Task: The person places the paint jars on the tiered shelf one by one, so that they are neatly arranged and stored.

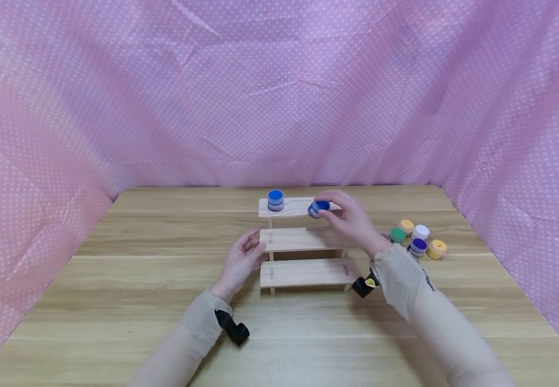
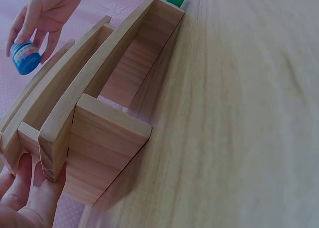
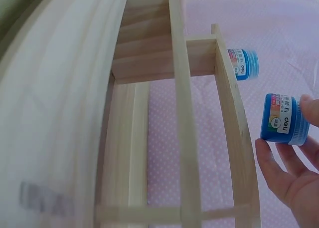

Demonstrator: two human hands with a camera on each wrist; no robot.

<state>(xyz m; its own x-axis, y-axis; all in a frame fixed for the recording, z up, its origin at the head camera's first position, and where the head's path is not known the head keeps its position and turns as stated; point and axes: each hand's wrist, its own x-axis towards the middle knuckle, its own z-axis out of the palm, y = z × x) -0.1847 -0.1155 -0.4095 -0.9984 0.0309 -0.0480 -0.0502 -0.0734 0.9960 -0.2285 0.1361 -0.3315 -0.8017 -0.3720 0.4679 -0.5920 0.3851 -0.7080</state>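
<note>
Beige sleeves (image 1: pixel 178 349) reach in from the lower edge of the head view, each with a black wrist camera (image 1: pixel 235 329) strapped over the cuff, above a wood-grained surface (image 1: pixel 91 301). Between them stands a wooden shelf (image 1: pixel 308 273) of three steps, its lowest board toward the person and its highest at the back. At the shelf's left end the left hand (image 1: pixel 242 259) has its grip bent around the edge of the boards, fingertips touching the wood near the middle step. The right hand (image 1: pixel 352 217) has its grip clamped on a blue jar (image 1: pixel 317 208), pinched between thumb and fingers; the jar is tilted and held just above the right part of the top step, apart from the wood as the right wrist view shows. Another blue jar (image 1: pixel 276 201) stands upright near the left end of that same step. On the surface to the right of the shelf, close together, are a green jar (image 1: pixel 397 235), a white jar (image 1: pixel 421 232), a purple jar (image 1: pixel 417 246) and two yellow jars (image 1: pixel 437 249), with the right forearm near the green one. Pink cloth (image 1: pixel 279 107) with white dots hangs behind and on both sides.
</note>
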